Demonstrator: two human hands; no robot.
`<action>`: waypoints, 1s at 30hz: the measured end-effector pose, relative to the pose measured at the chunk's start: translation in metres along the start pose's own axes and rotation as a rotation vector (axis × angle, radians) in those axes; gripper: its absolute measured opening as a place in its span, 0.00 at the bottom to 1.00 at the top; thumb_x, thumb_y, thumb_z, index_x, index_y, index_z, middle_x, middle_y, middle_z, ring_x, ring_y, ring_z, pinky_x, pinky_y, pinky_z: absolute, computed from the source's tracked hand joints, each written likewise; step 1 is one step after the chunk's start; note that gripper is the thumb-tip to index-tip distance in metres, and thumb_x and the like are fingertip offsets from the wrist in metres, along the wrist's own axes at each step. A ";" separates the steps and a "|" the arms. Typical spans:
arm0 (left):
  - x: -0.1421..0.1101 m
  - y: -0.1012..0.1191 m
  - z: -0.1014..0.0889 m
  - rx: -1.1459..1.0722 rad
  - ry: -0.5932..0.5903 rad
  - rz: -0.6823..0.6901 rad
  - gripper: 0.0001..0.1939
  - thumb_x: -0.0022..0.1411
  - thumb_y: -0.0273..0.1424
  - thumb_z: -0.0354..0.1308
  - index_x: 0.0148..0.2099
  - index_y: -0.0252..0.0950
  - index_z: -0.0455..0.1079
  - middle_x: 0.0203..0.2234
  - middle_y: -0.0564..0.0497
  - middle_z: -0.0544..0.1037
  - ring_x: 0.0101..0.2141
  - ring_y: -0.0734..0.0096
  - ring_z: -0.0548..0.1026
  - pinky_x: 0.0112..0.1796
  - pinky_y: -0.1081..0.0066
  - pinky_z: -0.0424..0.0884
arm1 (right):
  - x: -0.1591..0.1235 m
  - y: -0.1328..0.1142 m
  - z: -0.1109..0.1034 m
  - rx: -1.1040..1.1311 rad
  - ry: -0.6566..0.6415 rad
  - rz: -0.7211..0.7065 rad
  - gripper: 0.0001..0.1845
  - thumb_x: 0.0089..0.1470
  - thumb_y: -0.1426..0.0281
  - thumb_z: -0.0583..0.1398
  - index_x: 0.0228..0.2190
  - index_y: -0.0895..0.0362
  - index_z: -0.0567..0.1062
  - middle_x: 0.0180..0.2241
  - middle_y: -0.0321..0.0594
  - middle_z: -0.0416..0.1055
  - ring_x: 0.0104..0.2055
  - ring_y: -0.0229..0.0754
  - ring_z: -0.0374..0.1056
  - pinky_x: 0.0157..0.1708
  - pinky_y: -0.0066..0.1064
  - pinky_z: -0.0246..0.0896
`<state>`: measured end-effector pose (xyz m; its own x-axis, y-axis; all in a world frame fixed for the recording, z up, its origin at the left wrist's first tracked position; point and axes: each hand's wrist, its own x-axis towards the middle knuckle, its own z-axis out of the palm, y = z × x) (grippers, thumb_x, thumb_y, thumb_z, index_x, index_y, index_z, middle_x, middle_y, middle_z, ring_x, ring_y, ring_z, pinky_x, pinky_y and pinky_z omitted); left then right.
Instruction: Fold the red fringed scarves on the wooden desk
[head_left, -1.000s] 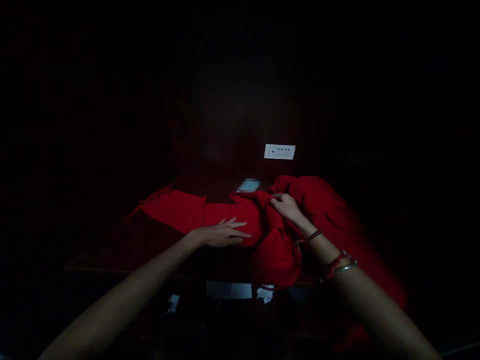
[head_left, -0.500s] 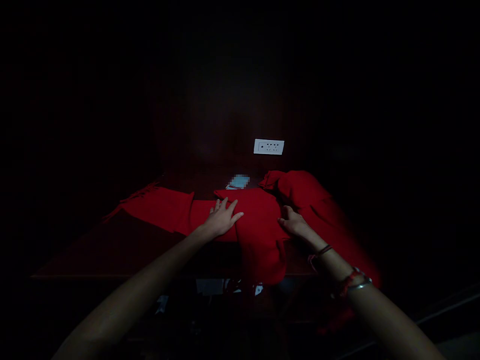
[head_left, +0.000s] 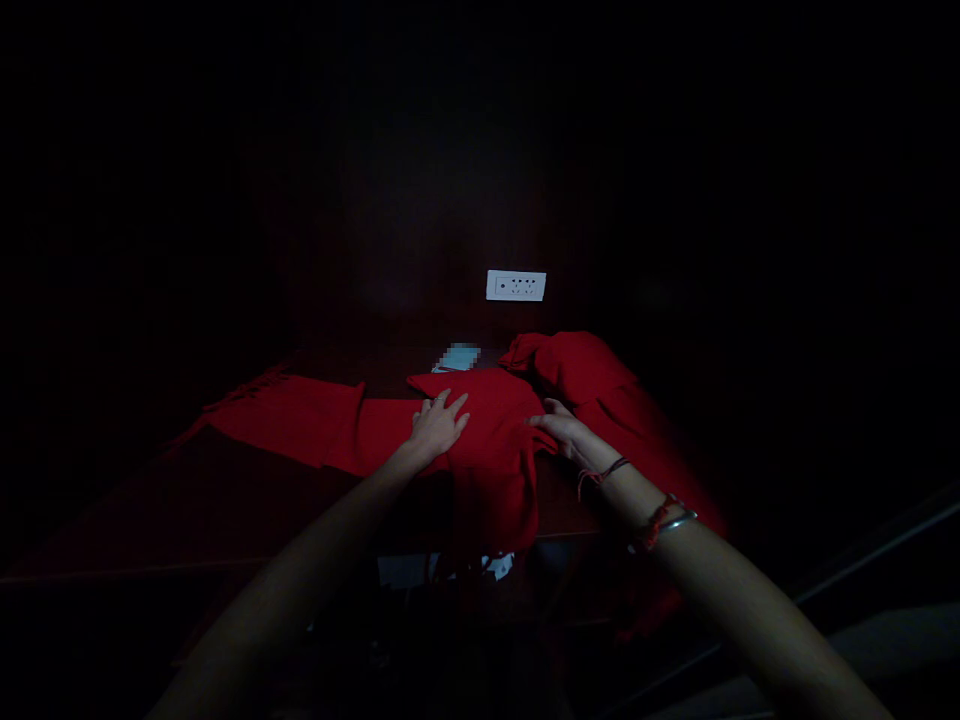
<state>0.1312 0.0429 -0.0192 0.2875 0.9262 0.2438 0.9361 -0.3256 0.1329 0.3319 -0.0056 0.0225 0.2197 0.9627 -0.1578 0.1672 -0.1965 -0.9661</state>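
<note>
A long red fringed scarf (head_left: pixel 300 425) lies across a dark wooden table (head_left: pixel 225 510) in a very dim room. Its middle is folded over and hangs off the table's front edge, while its right part is bunched at the back and spills down the right side. My left hand (head_left: pixel 439 425) rests flat on the folded middle, fingers spread. My right hand (head_left: pixel 559 428) touches the right edge of that fold, fingers curled at the cloth; bracelets sit on that wrist.
A white wall socket plate (head_left: pixel 516 286) is on the dark panel behind the table. A small pale object (head_left: pixel 457 357) lies at the back of the table. Pale scraps (head_left: pixel 442 568) show below the front edge. Everything else is in darkness.
My right hand let go of the raised bunch of scarf and came down to the fold's right edge. My left hand slid further back onto the fold. The view shifted right.
</note>
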 end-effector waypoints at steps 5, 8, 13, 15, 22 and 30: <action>0.000 -0.007 0.000 0.002 -0.044 -0.035 0.24 0.59 0.44 0.35 0.57 0.46 0.48 0.54 0.45 0.53 0.47 0.50 0.57 0.38 0.52 0.61 | 0.006 -0.015 -0.018 -0.436 0.021 -0.140 0.37 0.31 0.80 0.60 0.47 0.59 0.59 0.42 0.46 0.65 0.39 0.43 0.64 0.35 0.29 0.61; -0.004 -0.006 -0.003 0.016 0.033 -0.026 0.24 0.59 0.43 0.36 0.57 0.44 0.49 0.55 0.43 0.51 0.48 0.51 0.57 0.39 0.52 0.60 | -0.007 -0.005 -0.024 -0.874 0.000 -0.208 0.36 0.37 0.75 0.60 0.51 0.60 0.56 0.41 0.50 0.65 0.40 0.48 0.63 0.38 0.35 0.58; -0.009 -0.002 -0.004 -0.024 0.065 0.198 0.26 0.58 0.46 0.37 0.58 0.46 0.46 0.58 0.49 0.41 0.54 0.55 0.45 0.46 0.53 0.51 | -0.036 0.027 -0.014 -1.133 -0.022 -0.653 0.30 0.49 0.63 0.52 0.53 0.56 0.52 0.54 0.50 0.49 0.55 0.50 0.46 0.49 0.41 0.47; -0.009 -0.003 -0.001 -0.062 -0.087 0.247 0.27 0.57 0.48 0.35 0.58 0.48 0.44 0.58 0.50 0.41 0.55 0.56 0.42 0.47 0.52 0.49 | -0.043 0.035 -0.011 -1.169 -0.172 -0.678 0.28 0.50 0.59 0.49 0.53 0.54 0.54 0.56 0.48 0.45 0.56 0.50 0.41 0.50 0.43 0.44; -0.010 -0.006 0.003 -0.135 0.031 0.138 0.27 0.60 0.43 0.36 0.59 0.41 0.43 0.57 0.44 0.40 0.55 0.56 0.44 0.48 0.57 0.52 | -0.053 0.021 -0.005 -1.181 -0.163 -0.587 0.28 0.50 0.58 0.48 0.50 0.60 0.59 0.51 0.53 0.53 0.53 0.48 0.51 0.48 0.36 0.48; -0.031 -0.009 0.001 -0.054 0.020 0.077 0.27 0.60 0.41 0.37 0.58 0.32 0.46 0.52 0.42 0.55 0.52 0.62 0.55 0.49 0.65 0.52 | -0.004 -0.015 0.024 -1.162 0.032 -0.063 0.30 0.43 0.61 0.57 0.47 0.60 0.57 0.43 0.53 0.64 0.44 0.49 0.62 0.37 0.35 0.57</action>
<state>0.1137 0.0172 -0.0290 0.3537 0.8942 0.2743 0.8990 -0.4060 0.1643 0.3049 -0.0021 0.0332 0.2009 0.9750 -0.0946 0.9555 -0.2163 -0.2004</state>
